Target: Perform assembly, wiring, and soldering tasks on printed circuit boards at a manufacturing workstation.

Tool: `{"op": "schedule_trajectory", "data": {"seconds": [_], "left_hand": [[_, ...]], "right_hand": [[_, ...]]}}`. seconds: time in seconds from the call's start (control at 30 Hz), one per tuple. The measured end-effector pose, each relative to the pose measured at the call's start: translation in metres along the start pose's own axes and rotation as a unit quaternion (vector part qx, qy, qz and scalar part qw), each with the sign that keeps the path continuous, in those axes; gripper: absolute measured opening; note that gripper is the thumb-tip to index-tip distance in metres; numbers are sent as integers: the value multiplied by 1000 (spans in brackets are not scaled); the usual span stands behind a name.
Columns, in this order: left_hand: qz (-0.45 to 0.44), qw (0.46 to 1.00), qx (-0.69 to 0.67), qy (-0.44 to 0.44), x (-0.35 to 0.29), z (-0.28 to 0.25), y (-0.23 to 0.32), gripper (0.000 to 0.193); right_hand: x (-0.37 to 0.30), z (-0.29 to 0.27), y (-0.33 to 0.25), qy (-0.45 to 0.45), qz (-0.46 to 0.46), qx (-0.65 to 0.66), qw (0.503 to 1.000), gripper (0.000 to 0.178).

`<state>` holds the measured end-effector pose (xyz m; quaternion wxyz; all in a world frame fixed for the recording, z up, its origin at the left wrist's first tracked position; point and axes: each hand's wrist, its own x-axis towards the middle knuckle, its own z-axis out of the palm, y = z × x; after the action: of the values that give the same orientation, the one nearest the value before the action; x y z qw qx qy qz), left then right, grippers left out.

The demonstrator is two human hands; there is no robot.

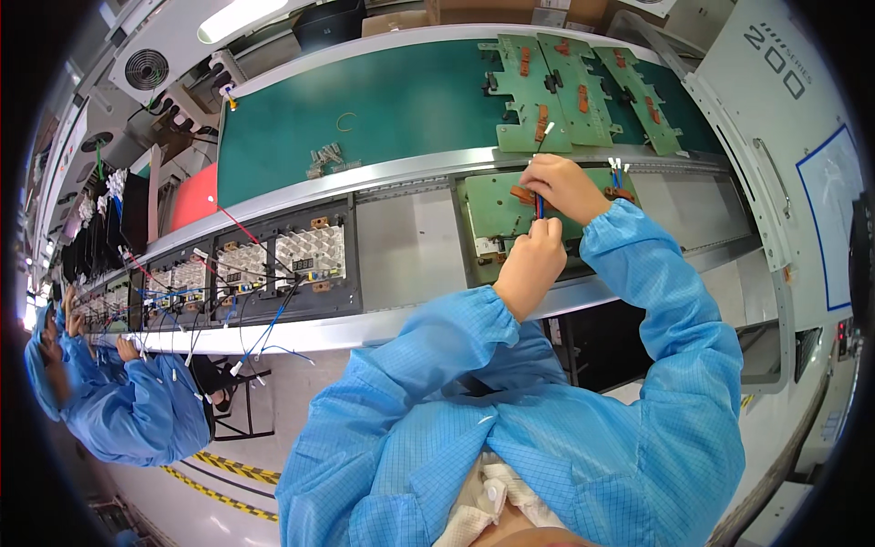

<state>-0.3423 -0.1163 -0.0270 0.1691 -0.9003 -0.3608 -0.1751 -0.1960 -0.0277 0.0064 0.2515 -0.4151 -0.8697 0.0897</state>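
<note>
My left hand (531, 266) is closed around the lower part of a small bundle of blue and dark wires (540, 208). Just above it, my right hand (563, 187) pinches the same wires, and its fingers hide part of them. A dark wire end with a white connector (549, 128) sticks out beyond my right fingers. Both hands are over a green fixture board (483, 202) with orange-brown clips, set in a frame on the line. Beside my right wrist, several white-tipped wires (619, 168) stand up from that board.
Several green boards with brown clips (574, 87) lie on the green mat (292, 100) behind the line. A pile of small parts (330, 160) sits near the mat's edge. Leftward, circuit boards in black trays (310, 254) trail wires over the metal rail. A co-worker (137, 401) in blue works at far left.
</note>
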Motion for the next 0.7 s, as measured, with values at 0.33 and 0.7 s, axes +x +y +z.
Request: {"op": "schedule_trajectory", "data": {"seconds": [0.33, 0.7], "left_hand": [[4, 1000, 5, 7, -1, -7, -2, 6], [4, 1000, 1, 11, 0, -10, -5, 7]], "right_hand": [[11, -34, -6, -208, -65, 63, 974, 39], [16, -36, -12, -200, 37, 94, 975, 27]]}}
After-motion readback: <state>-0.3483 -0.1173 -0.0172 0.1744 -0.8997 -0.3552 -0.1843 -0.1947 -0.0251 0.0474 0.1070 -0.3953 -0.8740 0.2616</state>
